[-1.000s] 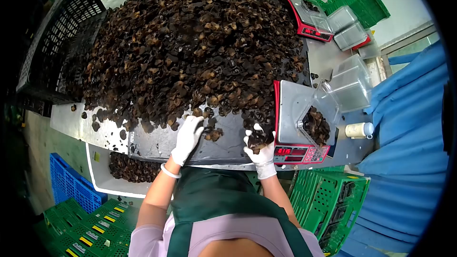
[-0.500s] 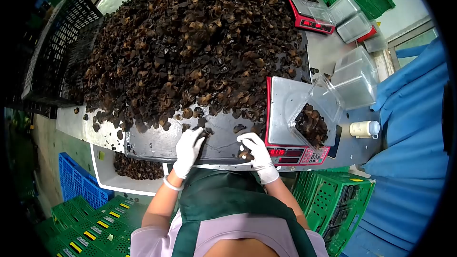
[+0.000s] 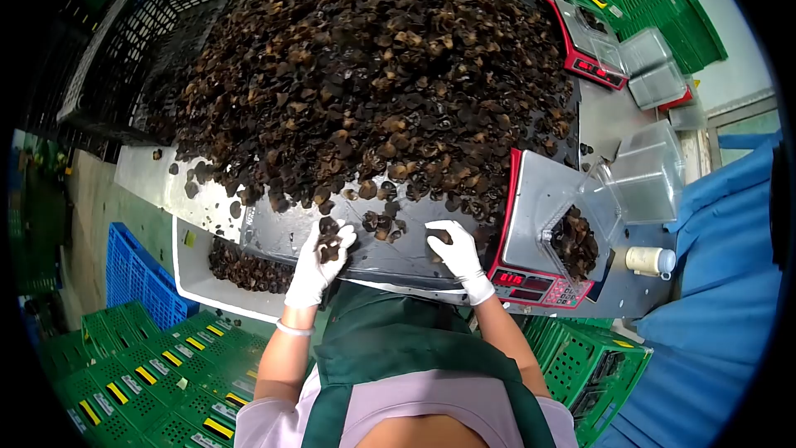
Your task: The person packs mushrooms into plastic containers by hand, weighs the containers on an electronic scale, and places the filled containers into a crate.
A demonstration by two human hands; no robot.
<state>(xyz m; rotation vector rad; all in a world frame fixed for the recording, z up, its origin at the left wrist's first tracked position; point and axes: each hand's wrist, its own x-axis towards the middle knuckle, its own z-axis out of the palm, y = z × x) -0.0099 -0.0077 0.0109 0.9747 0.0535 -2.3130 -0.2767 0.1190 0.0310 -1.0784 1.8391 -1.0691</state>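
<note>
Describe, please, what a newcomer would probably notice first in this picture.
Probably the huge heap of dark brown, curled pieces, which covers most of the table. Next, the red-edged scale to the right of the heap's near edge, bearing a clear container of the same pieces. Then the two white-gloved hands at the near edge, the left with some pieces.

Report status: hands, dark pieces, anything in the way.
Left hand cupped, holding dark pieces. Right hand has one piece at the fingers, grip unclear. Loose cluster between hands. Near scale close beside right hand.
</note>
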